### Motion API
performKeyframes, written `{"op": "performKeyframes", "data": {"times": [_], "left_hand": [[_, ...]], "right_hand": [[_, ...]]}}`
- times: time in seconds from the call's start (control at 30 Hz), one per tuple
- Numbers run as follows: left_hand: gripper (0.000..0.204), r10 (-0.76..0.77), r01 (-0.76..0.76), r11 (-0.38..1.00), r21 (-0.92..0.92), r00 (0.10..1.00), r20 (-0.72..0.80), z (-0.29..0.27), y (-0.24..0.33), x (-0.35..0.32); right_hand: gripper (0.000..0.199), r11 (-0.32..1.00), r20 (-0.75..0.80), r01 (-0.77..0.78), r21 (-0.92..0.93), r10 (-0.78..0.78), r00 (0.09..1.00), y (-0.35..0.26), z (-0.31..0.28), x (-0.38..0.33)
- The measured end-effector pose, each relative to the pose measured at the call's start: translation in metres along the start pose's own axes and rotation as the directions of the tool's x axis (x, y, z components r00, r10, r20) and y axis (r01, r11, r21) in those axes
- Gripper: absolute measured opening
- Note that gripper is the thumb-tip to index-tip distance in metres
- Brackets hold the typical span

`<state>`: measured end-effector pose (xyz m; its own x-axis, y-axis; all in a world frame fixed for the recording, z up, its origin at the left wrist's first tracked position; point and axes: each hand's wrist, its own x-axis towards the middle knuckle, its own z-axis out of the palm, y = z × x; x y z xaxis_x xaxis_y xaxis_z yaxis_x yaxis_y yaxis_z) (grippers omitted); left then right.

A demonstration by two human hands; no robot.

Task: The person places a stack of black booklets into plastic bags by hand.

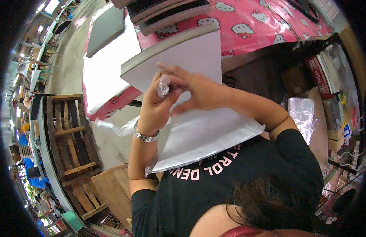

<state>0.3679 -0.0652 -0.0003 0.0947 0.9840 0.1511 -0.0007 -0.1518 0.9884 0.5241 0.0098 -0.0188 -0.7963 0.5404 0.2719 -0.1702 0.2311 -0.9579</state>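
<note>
My left hand (155,103), with a metal-band watch on its wrist, is closed round a crumpled piece of clear plastic (163,87). Close against it on the right is my right hand (202,91), slightly blurred, its fingers stretched out and its thumb apart; I see nothing held in it. Below both hands, a flat white panel in clear plastic film (206,136) leans against my black shirt between my forearms. Just beyond my hands stands a white board with a thick pale edge (183,51). A loose strip of clear film (119,128) trails left of my left wrist.
Dark and pale panels (167,17) are stacked on a table with a pink cartoon-print cover (246,29). A grey board (105,29) lies far left on a white surface. Wooden pallets (72,134) stand at left. Folded clear plastic (301,114) lies by my right elbow.
</note>
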Motion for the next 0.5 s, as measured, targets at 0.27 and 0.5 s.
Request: {"op": "performKeyframes", "data": {"times": [0.27, 0.5], "left_hand": [[0.059, 0.101, -0.156, 0.855, -0.495, 0.986, -0.136, 0.009, 0.000, 0.012], [0.073, 0.123, -0.180, 0.878, -0.444, 0.980, -0.154, -0.003, 0.007, 0.011]], "right_hand": [[0.076, 0.988, -0.124, 0.031, 0.154, -0.012, 0.992, 0.000, -0.015, 0.001], [0.052, 0.972, -0.045, -0.157, 0.175, 0.167, 0.985, -0.022, -0.043, -0.001]]}}
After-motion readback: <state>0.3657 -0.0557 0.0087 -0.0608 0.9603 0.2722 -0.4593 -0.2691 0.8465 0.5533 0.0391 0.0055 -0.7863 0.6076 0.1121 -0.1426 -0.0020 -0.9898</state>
